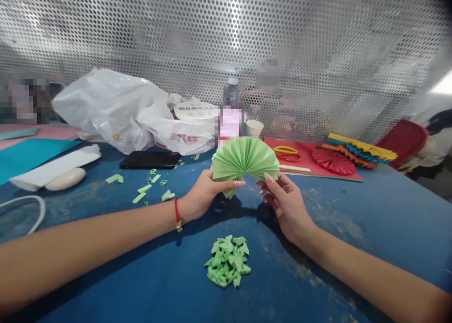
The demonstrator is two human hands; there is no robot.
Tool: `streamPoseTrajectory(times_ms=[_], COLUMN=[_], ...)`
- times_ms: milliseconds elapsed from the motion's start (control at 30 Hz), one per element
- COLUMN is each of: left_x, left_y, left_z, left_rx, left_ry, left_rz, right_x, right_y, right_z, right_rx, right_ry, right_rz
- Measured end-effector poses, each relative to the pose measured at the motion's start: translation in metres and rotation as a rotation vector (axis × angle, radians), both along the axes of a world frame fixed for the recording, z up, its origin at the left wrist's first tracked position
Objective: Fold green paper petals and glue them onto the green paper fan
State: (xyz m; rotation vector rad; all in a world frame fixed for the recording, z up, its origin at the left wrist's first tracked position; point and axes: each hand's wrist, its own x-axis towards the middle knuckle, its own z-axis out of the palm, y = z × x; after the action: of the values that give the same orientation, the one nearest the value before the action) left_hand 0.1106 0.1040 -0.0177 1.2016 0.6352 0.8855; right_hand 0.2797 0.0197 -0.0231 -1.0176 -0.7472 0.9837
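Forearms (88,247) reach in from both sides over a scuffed blue desk (370,229). Left hand (203,196) has a narrow pinch on the lower left edge of a pale green pleated paper fan (245,162), thumb in front, red string bracelet (176,214) at the wrist. Right hand (286,205) is curled, with long-nailed fingers (270,178) against the fan's lower right edge; thumb hidden, so pinch vs light touch can't be called. Fan is held upright between the hands, clear of the desk, ribs radiating from a narrow lower point.

Green pile (227,262): small folded paper pieces, just below the hands. Green scraps (151,186) lie left of the fan.

Further left: black phone (150,159), white oval bar (65,179) on a white paper strip (52,167), teal sheet (28,156). Crumpled white plastic bag (120,111) sits behind; contents can't be seen. Beside it: round white tub (196,111), plastic bottle (231,92), paper cup (254,128).

Right: red card (310,160) carrying a red paper rosette (334,160), with a pleated yellow, teal and orange stack (360,151) at its edge. Perforated metal screen (229,40) behind.
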Motion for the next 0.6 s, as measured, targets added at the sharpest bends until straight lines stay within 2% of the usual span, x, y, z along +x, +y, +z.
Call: streamPoseTrajectory(times_ms=[400,600], left_x=[0.0,0.0004], left_y=[-0.0042,-0.0045], left_z=[0.0043,0.0039], left_rx=[0.02,0.017], left_ry=[-0.011,-0.008], left_rz=[-0.036,-0.042], right_x=[0.0013,0.0001], right_y=[-0.0037,-0.0039], right_z=[-0.0025,-0.0013], right_rx=[0.033,0.058], right_ry=[-0.108,-0.106], right_rz=[-0.006,0.048])
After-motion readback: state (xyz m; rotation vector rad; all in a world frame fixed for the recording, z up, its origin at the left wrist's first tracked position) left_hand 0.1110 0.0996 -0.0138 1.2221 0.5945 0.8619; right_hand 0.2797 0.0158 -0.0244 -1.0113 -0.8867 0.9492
